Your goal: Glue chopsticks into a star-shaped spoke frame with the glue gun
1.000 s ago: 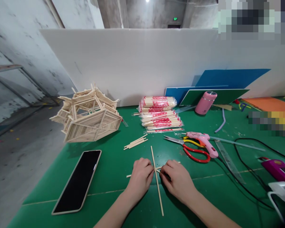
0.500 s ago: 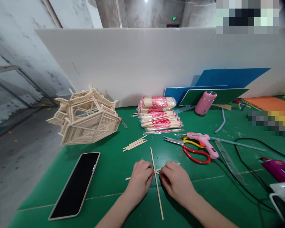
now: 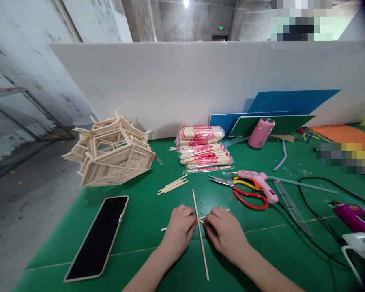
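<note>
A long wooden chopstick lies lengthwise between my hands, crossing over another chopstick that runs sideways beneath them. My left hand is closed, its fingertips pinched at the left of the crossing. On the other side my right hand is also closed, gripping the sideways chopstick; a stick end shows beside its fingertips. The fingers hide the middle of the sideways stick. Beyond the hands lie several loose chopsticks.
A stick-built model stands at the left, behind a phone. Wrapped chopsticks are piled at the back. Scissors, a pink glue gun with a cord, and a pink bottle occupy the right.
The camera view has shifted slightly. Both hands and the crossed chopsticks stay in the same position.
</note>
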Action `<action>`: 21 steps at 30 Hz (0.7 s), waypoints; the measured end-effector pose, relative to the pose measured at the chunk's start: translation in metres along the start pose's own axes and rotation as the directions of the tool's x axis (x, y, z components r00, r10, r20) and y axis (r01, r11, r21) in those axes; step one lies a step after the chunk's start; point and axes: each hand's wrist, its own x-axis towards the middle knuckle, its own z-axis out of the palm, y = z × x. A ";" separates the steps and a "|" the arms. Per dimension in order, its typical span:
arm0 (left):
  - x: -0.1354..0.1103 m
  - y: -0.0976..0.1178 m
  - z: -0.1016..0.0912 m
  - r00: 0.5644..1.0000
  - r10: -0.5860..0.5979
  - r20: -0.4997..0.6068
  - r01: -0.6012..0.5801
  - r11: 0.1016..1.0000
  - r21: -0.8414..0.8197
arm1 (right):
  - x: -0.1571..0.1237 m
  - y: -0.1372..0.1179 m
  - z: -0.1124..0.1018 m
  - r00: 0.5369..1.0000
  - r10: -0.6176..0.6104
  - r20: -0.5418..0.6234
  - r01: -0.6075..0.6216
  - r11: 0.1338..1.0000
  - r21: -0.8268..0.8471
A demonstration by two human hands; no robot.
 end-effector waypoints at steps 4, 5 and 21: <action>0.000 0.000 0.000 1.000 0.003 -0.005 -0.003 1.000 0.006 | 0.000 0.000 0.001 1.000 0.005 -0.003 -0.005 1.000 -0.012; -0.001 0.000 0.000 1.000 0.001 -0.008 -0.001 1.000 0.008 | 0.000 0.000 0.001 1.000 0.005 -0.004 -0.005 1.000 -0.013; -0.003 0.003 -0.001 1.000 -0.010 0.001 0.010 1.000 0.018 | -0.004 -0.001 -0.002 1.000 0.007 0.009 -0.007 1.000 0.009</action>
